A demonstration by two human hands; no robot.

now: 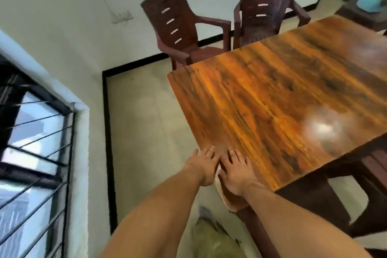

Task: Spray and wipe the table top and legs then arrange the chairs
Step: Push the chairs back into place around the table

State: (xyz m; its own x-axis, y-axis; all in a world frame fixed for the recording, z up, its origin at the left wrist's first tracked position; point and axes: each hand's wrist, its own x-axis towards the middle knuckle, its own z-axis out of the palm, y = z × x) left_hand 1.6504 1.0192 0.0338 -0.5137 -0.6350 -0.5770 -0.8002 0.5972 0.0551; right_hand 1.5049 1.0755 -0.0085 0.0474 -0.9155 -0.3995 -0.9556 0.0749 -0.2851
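A glossy brown wooden table (282, 94) fills the right half of the head view. Both my hands lie at its near left edge. My left hand (204, 166) rests with straight fingers on the edge. My right hand (236, 172) lies flat beside it on the top, fingers spread. Neither hand holds anything; no cloth or spray bottle is in view. Two dark red plastic armchairs (184, 27) (266, 6) stand at the table's far end against the wall. Another dark chair (366, 199) sits tucked under the table's right side.
A barred window (35, 153) is set in the white wall on the left. Pale floor tiles (142, 132) run between wall and table. A side table with a light blue object (369, 0) stands at the far right. My clothing shows below.
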